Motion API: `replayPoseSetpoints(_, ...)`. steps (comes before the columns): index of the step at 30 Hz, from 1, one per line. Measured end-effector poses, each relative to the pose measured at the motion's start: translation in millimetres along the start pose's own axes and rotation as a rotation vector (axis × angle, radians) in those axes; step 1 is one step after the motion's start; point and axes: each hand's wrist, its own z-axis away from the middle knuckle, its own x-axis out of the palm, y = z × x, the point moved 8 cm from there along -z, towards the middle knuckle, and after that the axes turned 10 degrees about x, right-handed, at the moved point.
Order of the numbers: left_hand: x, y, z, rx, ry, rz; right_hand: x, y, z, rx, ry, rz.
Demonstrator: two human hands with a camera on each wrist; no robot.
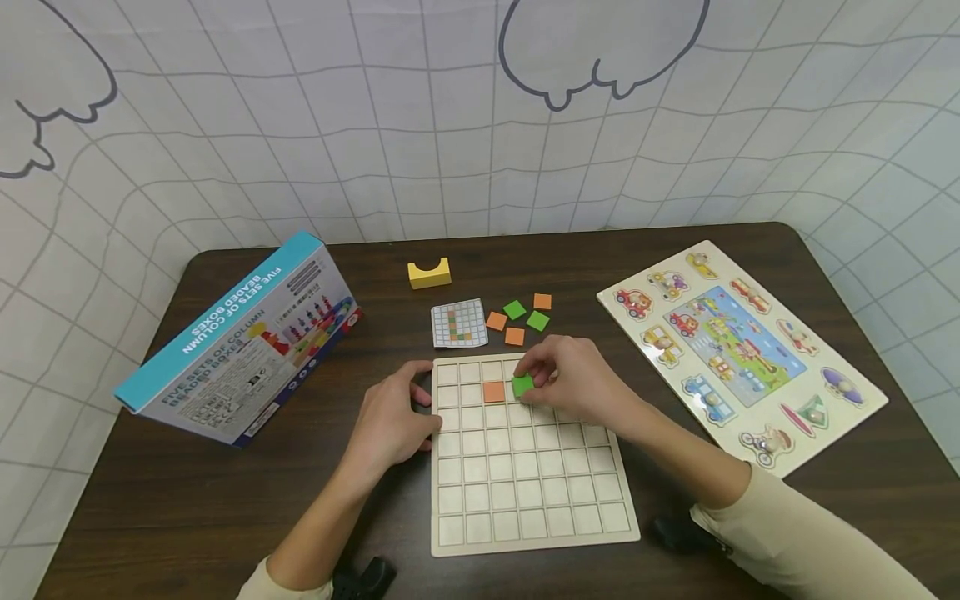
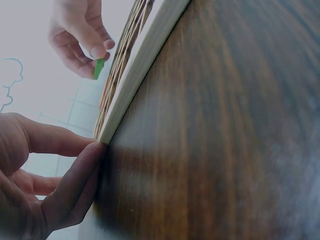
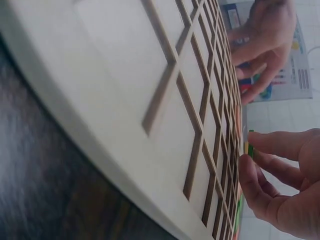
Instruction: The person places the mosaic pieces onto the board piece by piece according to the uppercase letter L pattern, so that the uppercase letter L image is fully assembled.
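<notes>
Head view: the small square green tile is just above the pale wooden grid board, to the right of the flat orange square tile. It probably fits best if its sides line up with the grid. The right hand pinches the green tile, fingers nearly closed; the left hand pinches the board's left edge.
</notes>
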Motion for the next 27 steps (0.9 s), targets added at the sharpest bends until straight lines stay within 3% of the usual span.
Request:
replayPoseSetpoints(16, 0.2, -0.3, -0.1, 0.007, 0.001, 0.005, 20, -16, 5.6, -0.024, -0.055, -0.029)
replayPoseSetpoints(27, 0.4, -0.6, -0.8, 0.012, -0.001, 0.004, 30, -22, 7.5, -0.023, -0.078, 0.018)
